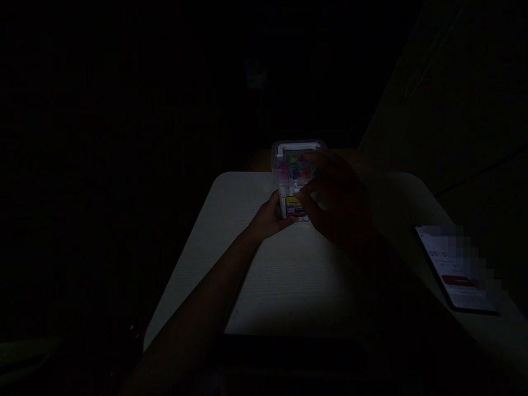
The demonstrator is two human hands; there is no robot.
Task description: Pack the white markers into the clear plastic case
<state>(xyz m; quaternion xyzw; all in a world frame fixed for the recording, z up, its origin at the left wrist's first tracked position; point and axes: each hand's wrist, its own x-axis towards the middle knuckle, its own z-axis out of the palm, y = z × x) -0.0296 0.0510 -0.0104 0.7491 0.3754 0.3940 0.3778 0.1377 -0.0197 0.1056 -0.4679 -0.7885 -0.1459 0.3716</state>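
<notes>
A clear plastic box (274, 159) with a white handle stands at the table's far edge. Colourful round tops, probably marker caps, show through it, and its front carries a yellow and black label (293, 202). My left hand (267, 219) is wrapped around the box's lower left side, thumb across the front. At the front, my right hand (336, 195) has thumb and forefinger pinched at a white latch (298, 188), while its other fingers reach over the upper right of the box. Shadow hides much of that hand.
The pale wooden table (284, 275) has rounded corners. On its right lies a phone (451, 269) with a lit screen, partly blurred out. A cable (480, 171) runs along the dim wall at right. Surroundings are very dark.
</notes>
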